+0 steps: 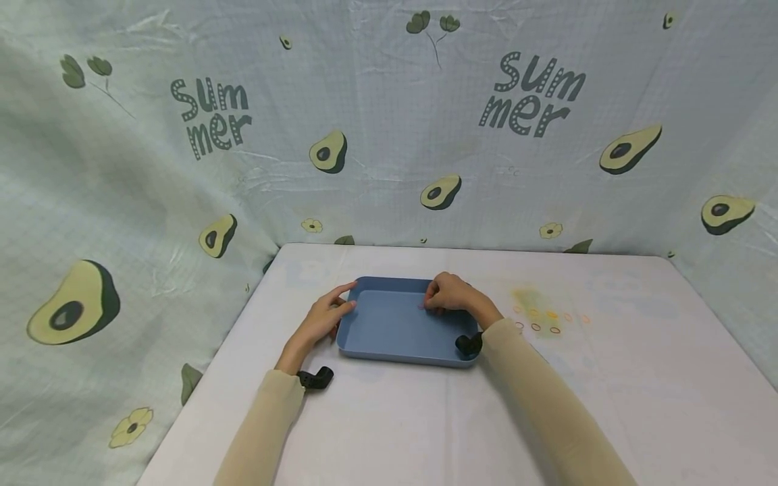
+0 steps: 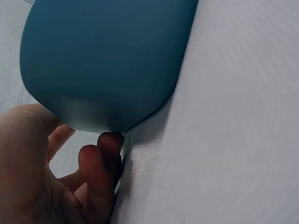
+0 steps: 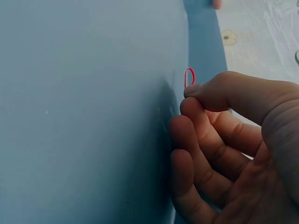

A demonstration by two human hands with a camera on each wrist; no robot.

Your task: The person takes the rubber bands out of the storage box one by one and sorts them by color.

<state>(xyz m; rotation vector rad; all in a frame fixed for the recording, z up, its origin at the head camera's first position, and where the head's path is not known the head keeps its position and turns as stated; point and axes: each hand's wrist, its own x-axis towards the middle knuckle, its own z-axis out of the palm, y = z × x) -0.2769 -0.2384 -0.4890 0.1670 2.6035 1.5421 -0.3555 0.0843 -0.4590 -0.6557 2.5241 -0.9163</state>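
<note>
A shallow blue rectangular tray (image 1: 389,334) lies on the white-covered table. At its left end, my left hand (image 1: 322,318) holds the rim, the thumb over the edge and other fingers bent against the outer wall (image 2: 103,112). My right hand (image 1: 451,294) is over the tray's far right part. Between its thumb and index finger it pinches a thin red rubber band (image 3: 189,77); a small loop sticks out past the fingertips. The remaining fingers of that hand curl close to the tray floor (image 3: 84,116).
Right of the tray, several small rings (image 1: 535,327) in red, orange and yellow lie in rows on the table (image 1: 632,378), by a yellowish patch (image 1: 530,297). Behind the table hangs a pale curtain (image 1: 377,202) printed with avocados. Each wrist wears a black camera (image 1: 317,379).
</note>
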